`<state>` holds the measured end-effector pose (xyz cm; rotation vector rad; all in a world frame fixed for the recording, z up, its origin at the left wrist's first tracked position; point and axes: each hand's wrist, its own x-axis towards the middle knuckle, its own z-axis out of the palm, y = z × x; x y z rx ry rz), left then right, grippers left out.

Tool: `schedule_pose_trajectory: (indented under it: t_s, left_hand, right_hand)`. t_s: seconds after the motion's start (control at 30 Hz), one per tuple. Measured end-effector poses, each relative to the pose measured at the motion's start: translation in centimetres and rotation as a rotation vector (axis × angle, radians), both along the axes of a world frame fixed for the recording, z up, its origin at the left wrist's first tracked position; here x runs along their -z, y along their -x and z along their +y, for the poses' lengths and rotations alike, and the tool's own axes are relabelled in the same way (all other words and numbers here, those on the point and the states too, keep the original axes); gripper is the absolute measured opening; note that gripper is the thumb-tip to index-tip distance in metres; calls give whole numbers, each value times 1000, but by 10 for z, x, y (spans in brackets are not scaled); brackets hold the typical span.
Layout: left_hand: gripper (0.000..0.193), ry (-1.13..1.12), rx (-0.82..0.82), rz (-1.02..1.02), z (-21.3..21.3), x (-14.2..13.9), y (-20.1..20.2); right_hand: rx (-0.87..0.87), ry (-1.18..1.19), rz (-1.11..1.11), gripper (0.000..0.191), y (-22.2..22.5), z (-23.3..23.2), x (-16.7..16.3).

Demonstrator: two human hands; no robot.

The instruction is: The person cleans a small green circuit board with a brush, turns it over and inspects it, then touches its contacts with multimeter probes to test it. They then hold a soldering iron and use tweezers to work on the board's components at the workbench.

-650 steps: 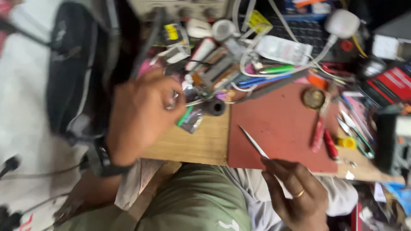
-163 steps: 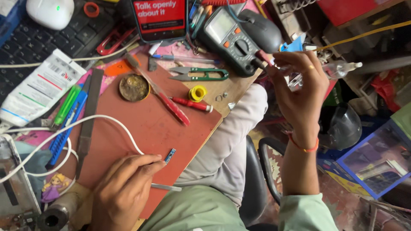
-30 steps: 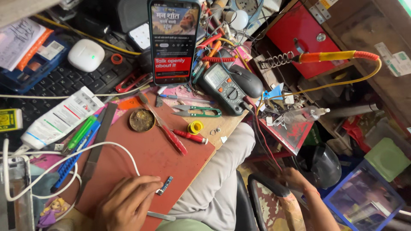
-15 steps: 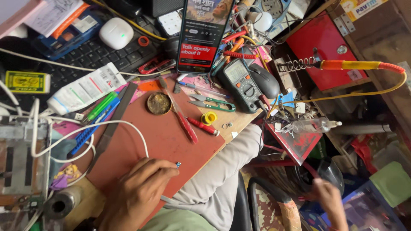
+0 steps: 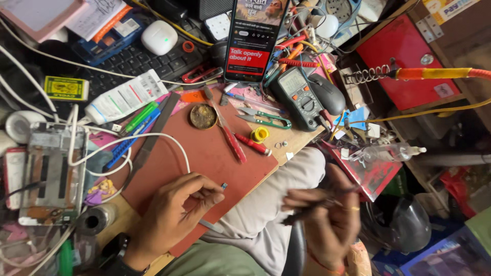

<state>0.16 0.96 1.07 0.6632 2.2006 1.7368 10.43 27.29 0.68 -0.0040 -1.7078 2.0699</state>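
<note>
I have my left hand (image 5: 171, 217) low on the red mat (image 5: 204, 158), fingers pinched on a small metal part (image 5: 223, 186) whose tip sticks out just past thumb and forefinger, held over the mat. A thin tool (image 5: 209, 225) lies under that hand. My right hand (image 5: 327, 220) is off the tabletop above my lap, blurred, fingers closed around a dark slim tool (image 5: 317, 204). Tool and part are well apart, so I judge the work on the part is not begun: both are only gripped. The solder tin (image 5: 203, 116) and red screwdriver (image 5: 231, 139) lie untouched further up the mat.
</note>
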Motion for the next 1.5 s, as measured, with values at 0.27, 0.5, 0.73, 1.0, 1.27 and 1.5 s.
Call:
schedule_pose_trajectory:
  t_s: [0.27,0.5,0.73,1.0,1.27,1.5]
  left_hand:
    - [23,44,43,-205,-6,-9,2]
    - [27,20,24,-146,1,8,4]
    - [17,30,-26,19,-4,15,3]
    - [16,-37,-59,-121,-2,10,7]
    - [18,4,-44,-100,-2,9,6]
    - [17,-12,-42,-79,-4,7,5]
  right_hand:
    - [-397,-155,-3,48,72,-82,-15]
    - [-347,-179,10,44,77,-94,-6]
    - [-124,-642,-61,39,50,-67,-2]
    - [-386,-1027,-345,27,5,-75,10]
    - [-475,-807,-300,17,-3,-83,16]
    - [-485,-777,-494,9,-18,-58,22]
